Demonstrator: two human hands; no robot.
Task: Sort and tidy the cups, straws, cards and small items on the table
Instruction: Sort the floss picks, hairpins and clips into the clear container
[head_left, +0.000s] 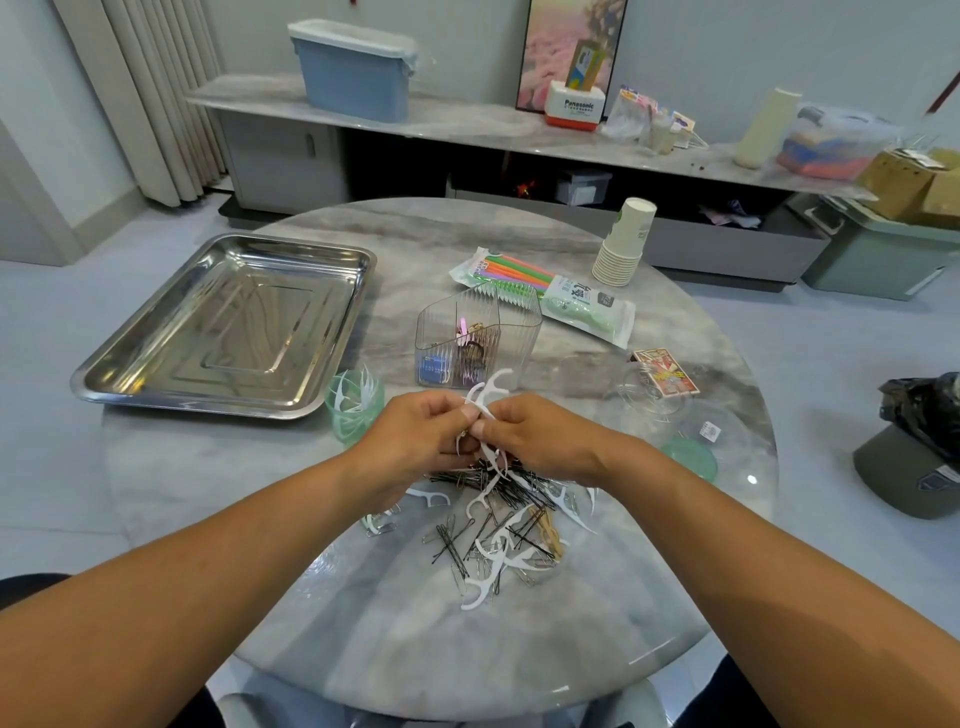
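Both hands, left hand (415, 431) and right hand (540, 436), pinch floss picks (488, 397) in their fingers: light, stiff, snaggy. Grip the handles, above the pile (498, 519).

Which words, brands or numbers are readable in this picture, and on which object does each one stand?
"Panasonic": on the white and red box on the far sideboard.
Pack of coloured straws: large printed characters on its label, too blurred to read.
Card box on the table: print too blurred to read.
Stack of paper cups: small print, unreadable.
Price sticker on the clear lid: too small to read.
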